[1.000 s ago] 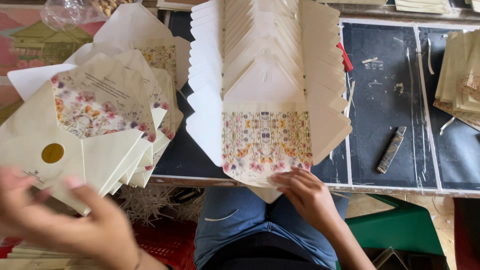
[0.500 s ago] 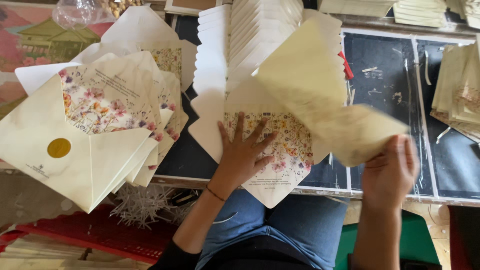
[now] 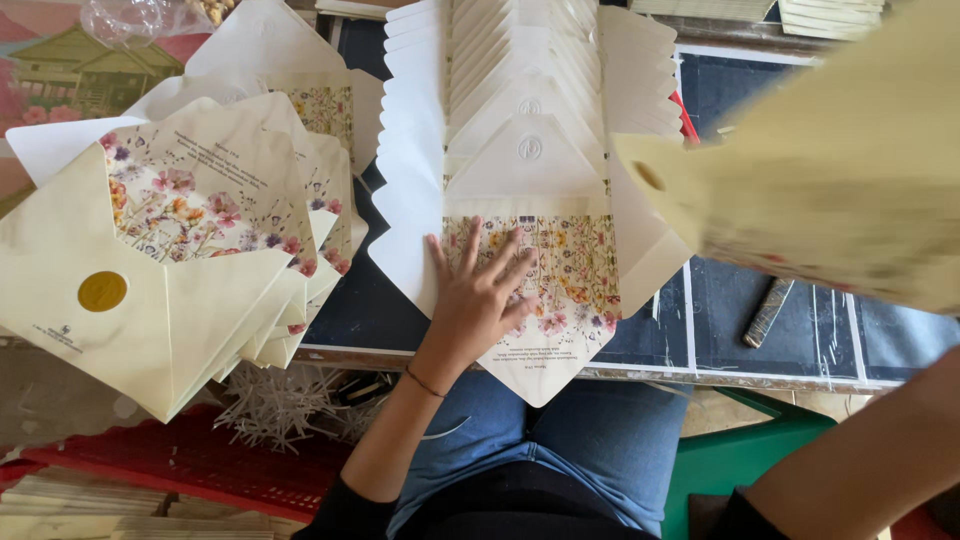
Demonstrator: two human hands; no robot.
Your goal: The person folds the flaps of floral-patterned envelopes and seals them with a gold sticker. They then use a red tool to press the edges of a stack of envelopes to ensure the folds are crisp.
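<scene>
One cream floral-lined envelope point(image 3: 540, 290) lies unfolded under left hand point(image 3: 478, 300).

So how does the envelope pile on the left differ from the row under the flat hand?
The left pile is fanned out askew, while the middle row overlaps in a straight line. The left pile's top envelope bears a gold round seal; the middle row's flaps carry only a pale embossed mark. Both are cream with floral lining.

This is a small craft workshop for making paper envelopes. A dark desk point(image 3: 400, 300) carries long rows of unfolded envelopes point(image 3: 530, 130) above the fingers point(image 3: 490, 265), finished envelopes point(image 3: 160, 300) to their left, and paper scraps point(image 3: 280, 405) lie below.
</scene>
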